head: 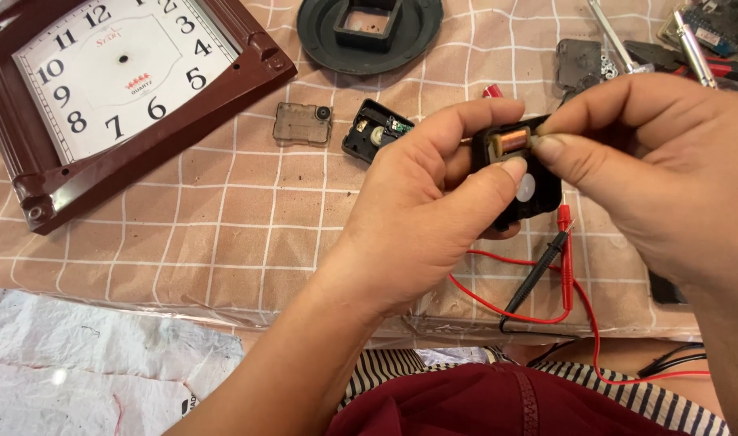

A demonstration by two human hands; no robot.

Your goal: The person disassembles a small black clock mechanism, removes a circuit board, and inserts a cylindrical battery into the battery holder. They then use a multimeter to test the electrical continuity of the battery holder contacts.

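Now both hands' fingers (516, 169) pinch a black clock movement (524, 178), copper coil (513, 140) exposed.

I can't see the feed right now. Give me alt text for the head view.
Both hands hold a small black clock movement above a checked cloth: the left hand grips it, and the right hand pinches at its copper coil. A brown wall clock, a second opened movement and red and black meter probes lie on the cloth.
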